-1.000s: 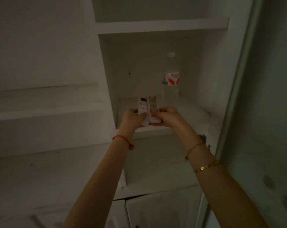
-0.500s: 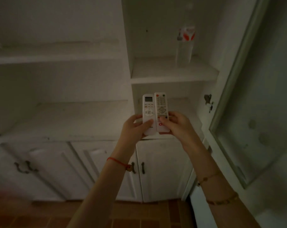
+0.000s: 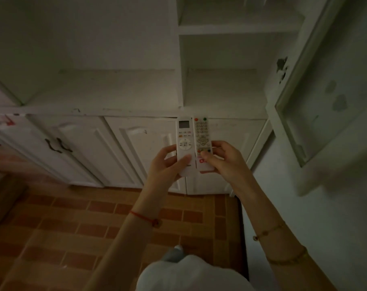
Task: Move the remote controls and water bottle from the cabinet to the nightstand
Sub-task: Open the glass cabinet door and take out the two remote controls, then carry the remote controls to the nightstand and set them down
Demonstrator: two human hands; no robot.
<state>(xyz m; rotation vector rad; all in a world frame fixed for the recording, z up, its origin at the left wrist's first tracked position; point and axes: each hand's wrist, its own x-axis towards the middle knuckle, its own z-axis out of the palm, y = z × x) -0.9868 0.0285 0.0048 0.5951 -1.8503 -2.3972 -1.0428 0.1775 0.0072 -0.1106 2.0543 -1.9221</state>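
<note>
— Remotes, two of them, side by side in front of the cabinet (image 3: 136,156) doors, lifted clear of any shelf.

— Who's got which?

— The left hand (image 3: 165,164) grips the remote with the screen (image 3: 185,141), thumb curled across its lower face. The right hand (image 3: 224,160) grips the remote with many small buttons (image 3: 203,139), thumb on its red patch. (The long edges touch.)

— Anything on the wrists?

— A red string (image 3: 143,217) on the left, gold bracelets (image 3: 285,258) on the right, above the brick-tiled floor (image 3: 62,227).
</note>
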